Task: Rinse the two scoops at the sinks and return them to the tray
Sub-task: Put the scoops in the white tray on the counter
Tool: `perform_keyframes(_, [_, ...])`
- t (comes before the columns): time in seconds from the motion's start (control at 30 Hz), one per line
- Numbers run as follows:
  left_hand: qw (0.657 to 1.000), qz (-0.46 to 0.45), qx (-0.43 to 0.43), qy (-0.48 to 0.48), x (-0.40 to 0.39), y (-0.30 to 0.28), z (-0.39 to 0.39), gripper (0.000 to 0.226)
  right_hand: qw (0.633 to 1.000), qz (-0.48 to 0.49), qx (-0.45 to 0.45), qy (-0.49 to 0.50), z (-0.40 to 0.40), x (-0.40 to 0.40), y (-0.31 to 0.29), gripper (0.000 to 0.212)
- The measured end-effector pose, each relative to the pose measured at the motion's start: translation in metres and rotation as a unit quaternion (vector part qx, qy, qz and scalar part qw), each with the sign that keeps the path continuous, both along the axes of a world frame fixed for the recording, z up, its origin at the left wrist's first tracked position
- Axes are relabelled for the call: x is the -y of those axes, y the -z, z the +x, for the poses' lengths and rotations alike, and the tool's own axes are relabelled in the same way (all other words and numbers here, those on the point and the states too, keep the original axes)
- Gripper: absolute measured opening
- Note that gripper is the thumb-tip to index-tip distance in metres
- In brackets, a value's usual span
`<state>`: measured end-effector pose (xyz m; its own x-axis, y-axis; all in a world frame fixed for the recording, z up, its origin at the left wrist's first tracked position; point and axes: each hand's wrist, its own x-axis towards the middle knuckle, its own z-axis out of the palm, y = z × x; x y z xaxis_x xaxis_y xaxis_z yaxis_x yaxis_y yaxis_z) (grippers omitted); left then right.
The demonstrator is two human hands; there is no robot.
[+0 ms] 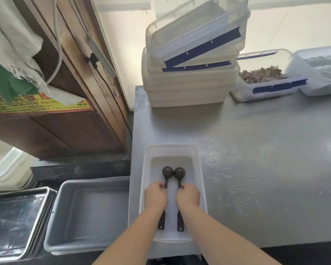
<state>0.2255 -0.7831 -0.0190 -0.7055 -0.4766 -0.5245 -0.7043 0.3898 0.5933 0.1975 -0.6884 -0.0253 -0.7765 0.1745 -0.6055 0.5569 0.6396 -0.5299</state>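
Two dark scoops lie side by side in a shallow white plastic tray (199,169) at the near left corner of a steel table. The left scoop (167,172) and the right scoop (179,172) have round heads that touch and point away from me. My left hand (155,196) is closed around the left scoop's handle. My right hand (188,195) is closed around the right scoop's handle. The handle ends stick out below my wrists. No sink is in view.
The steel table (266,169) is wet with droplets. At its back stand stacked white lidded boxes (189,81), a box of dried bits (264,77) and a white tub (319,73). A grey bin (90,213) and stacked metal trays (17,222) sit lower left, under a wooden cabinet (75,121).
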Motion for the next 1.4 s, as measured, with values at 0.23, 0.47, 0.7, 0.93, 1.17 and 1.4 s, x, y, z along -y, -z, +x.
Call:
perform_keyframes(0.23, [0.998, -0.029, -0.014, 0.048, 0.001, 0.010, 0.007, 0.015, 0.997, 0.016, -0.070, 0.015, 0.009, 0.000, -0.001, 0.034])
perform_keyframes(0.47, [0.967, -0.108, -0.023, 0.230, 0.005, 0.021, 0.021, 0.031, 0.949, 0.110, -0.087, -0.281, 0.019, -0.008, 0.001, 0.020])
perform_keyframes(0.7, [0.942, -0.139, 0.024, 0.305, 0.008, 0.019, 0.024, 0.010, 0.925, 0.150, -0.048, -0.347, 0.018, -0.010, 0.000, 0.019])
perform_keyframes(0.93, [0.927, -0.158, 0.056, 0.335, 0.006, 0.009, 0.022, 0.023, 0.901, 0.178, -0.045, -0.393, 0.022, -0.012, -0.003, 0.022])
perform_keyframes(1.17, [0.933, -0.157, 0.052, 0.319, 0.004, 0.003, 0.030, 0.024, 0.888, 0.183, -0.050, -0.420, 0.025, -0.013, -0.014, 0.024])
perform_keyframes(1.4, [0.927, -0.184, 0.012, 0.326, 0.002, -0.029, 0.031, 0.034, 0.881, 0.169, -0.115, -0.428, 0.028, -0.016, -0.051, 0.018])
